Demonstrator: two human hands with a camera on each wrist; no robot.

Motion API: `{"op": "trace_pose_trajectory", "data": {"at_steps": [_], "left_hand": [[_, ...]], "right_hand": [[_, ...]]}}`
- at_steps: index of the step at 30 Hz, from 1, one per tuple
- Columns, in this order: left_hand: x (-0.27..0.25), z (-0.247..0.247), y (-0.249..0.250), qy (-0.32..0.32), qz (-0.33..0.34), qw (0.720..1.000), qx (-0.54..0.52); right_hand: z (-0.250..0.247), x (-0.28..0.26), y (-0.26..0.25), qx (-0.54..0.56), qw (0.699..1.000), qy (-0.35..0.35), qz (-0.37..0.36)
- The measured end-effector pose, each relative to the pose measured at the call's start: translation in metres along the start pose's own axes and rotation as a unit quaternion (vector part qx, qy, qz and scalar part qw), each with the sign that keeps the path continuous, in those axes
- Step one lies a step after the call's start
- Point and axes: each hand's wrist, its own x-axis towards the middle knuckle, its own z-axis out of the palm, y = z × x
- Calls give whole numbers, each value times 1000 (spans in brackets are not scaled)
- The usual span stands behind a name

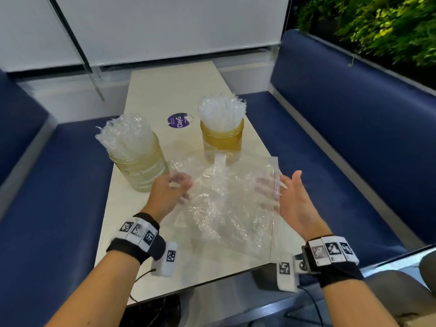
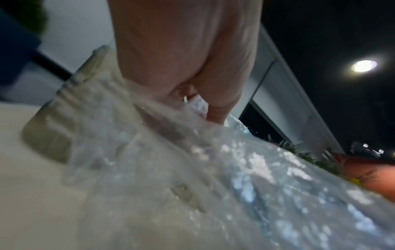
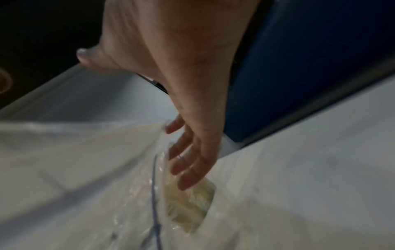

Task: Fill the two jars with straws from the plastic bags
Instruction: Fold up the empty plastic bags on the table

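Note:
Two yellowish glass jars stand on the pale table [image 1: 146, 274]: the left jar [image 1: 139, 166] and the right jar [image 1: 221, 140], each packed with clear-wrapped straws [image 1: 125, 135] that stick out of its top. A crumpled clear plastic bag [image 1: 224, 208] lies in front of them. My left hand [image 1: 178, 185] grips the bag's left edge beside the left jar, and in the left wrist view its curled fingers [image 2: 213, 104] pinch the plastic [image 2: 235, 186]. My right hand [image 1: 280, 187] is held flat at the bag's right edge, fingers [image 3: 188, 160] straight against the film [image 3: 149, 186], thumb spread.
A round purple sticker [image 1: 178, 120] sits on the table between the jars. Blue padded benches [image 1: 330, 142] flank the table on both sides. White blinds [image 1: 165, 27] close off the far end, and green foliage [image 1: 377, 27] fills the top right. The table's near edge runs just under my wrists.

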Motion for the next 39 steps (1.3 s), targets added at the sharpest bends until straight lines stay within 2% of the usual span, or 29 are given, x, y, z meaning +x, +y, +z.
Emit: {"op": "trace_pose_trajectory", "data": {"at_steps": [3,6,9,11,13,15,16,19,22,23,25,27,28,31,34,37,39], "left_hand": [[-3,-10,26,-6,59,997,-39],[-12,-15,48,-71,95,984,-129],[-20,-24,59,-119,72,963,-232],[-23,-33,59,-141,44,950,-274],[-26,-42,57,-175,28,936,-304],[-29,-50,54,-191,25,930,-313],[-31,-53,54,-182,25,933,-310],[-38,-64,53,-78,29,972,-218],[-38,-74,44,4,25,993,-119],[-38,-77,42,11,13,994,-111],[-41,-83,39,-33,-20,993,-111],[-45,-89,37,-88,-32,989,-114],[-48,-91,38,-90,-25,988,-122],[-50,-99,34,-49,-4,987,-155],[-49,-111,29,-64,-16,981,-181],[-52,-123,35,-53,-40,979,-195],[-48,-128,40,2,1,994,-111]], "right_hand": [[-4,8,1,-104,995,7,-7],[0,22,15,-66,996,-21,56],[3,21,22,45,982,-106,147],[4,18,24,108,968,-171,147],[10,19,25,87,964,-216,127],[15,25,27,30,973,-197,118],[16,28,26,11,978,-174,112],[24,36,19,-28,991,-107,78],[44,34,6,-110,987,-113,28],[49,34,2,-145,980,-132,-1],[52,36,-5,-179,968,-169,-49],[53,36,-14,-176,966,-180,-59],[53,35,-17,-168,967,-183,-56],[50,35,-20,-187,962,-188,-58],[50,36,-18,-234,950,-197,-68],[48,33,-26,-354,913,-166,-116],[49,31,-35,-422,882,-153,-143]]}}
